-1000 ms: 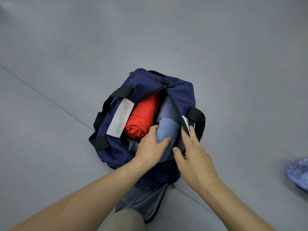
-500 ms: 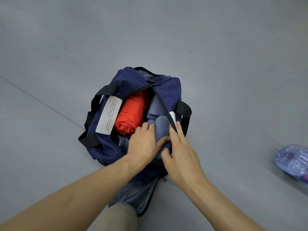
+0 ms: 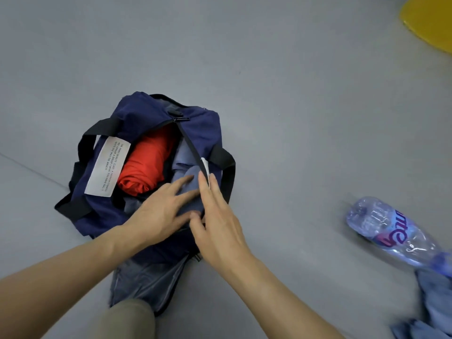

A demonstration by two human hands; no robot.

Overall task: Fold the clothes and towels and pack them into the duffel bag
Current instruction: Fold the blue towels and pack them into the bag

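Looking down, head view: navy duffel bag (image 3: 137, 111) on grey floor (image 3: 293, 94), unzipped, directly under and ahead of both hands. Left hand (image 3: 156, 216) flat, fingers straight and spread, pressing on blue-grey folded garment (image 3: 188, 184) inside the opening; gripping nothing. Right hand (image 3: 217, 223) just beside left, thumbs touching or nearly so, cannot tell which. Right fingers straight and together, lying along zip edge (image 3: 192, 152) on right side of opening, fingertips against white tag (image 3: 205, 166); likewise holding nothing.

Red folded garment (image 3: 144, 165) packed in the bag just ahead of left fingertips, side by side with the blue-grey one. White label (image 3: 107, 167) with black print on bag flap, left of left hand. Black strap handles (image 3: 226, 165): one just right of right fingertips, other beyond the label. Zip pull (image 3: 178, 116) at far end of opening, well ahead of both hands. Grey end pocket (image 3: 146, 282) lying open between the forearms. Khaki trouser knee (image 3: 127, 319) below left forearm.

Clear plastic bottle (image 3: 386, 228) lying on floor well right of right hand. Crumpled blue cloth (image 3: 433, 302) on floor right of right forearm, blurred. Yellow object (image 3: 430, 23) far ahead and right, cut by frame edge.
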